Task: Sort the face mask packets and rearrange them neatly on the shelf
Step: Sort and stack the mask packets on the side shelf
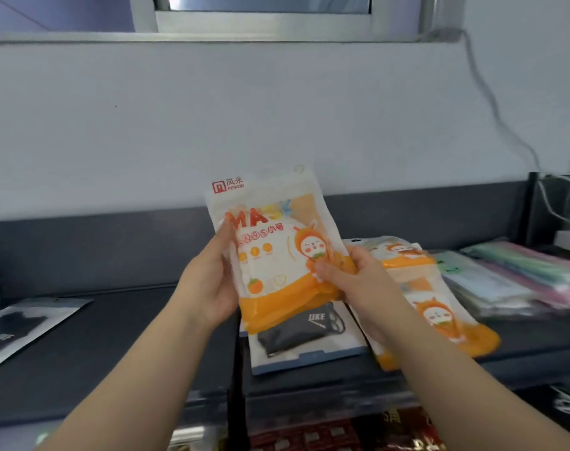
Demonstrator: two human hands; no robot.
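Note:
An orange and white mask packet [270, 236] with a cartoon figure is held upright above the dark shelf [130, 336]. My left hand [209, 281] grips its left edge and my right hand [355, 281] grips its right edge. Under it lies a packet with a black mask [306, 333] on a white and blue card. More orange cartoon packets [440, 304] lie flat to the right. A stack of pastel mask packets [511, 281] sits at the far right. A packet with a black mask [20, 327] lies at the far left.
A grey back panel [98, 249] rises behind the shelf, with a pale wall and a window frame [264, 24] above. A white cable [492, 102] hangs down the wall at right. Red packaged goods [339, 431] fill the lower shelf.

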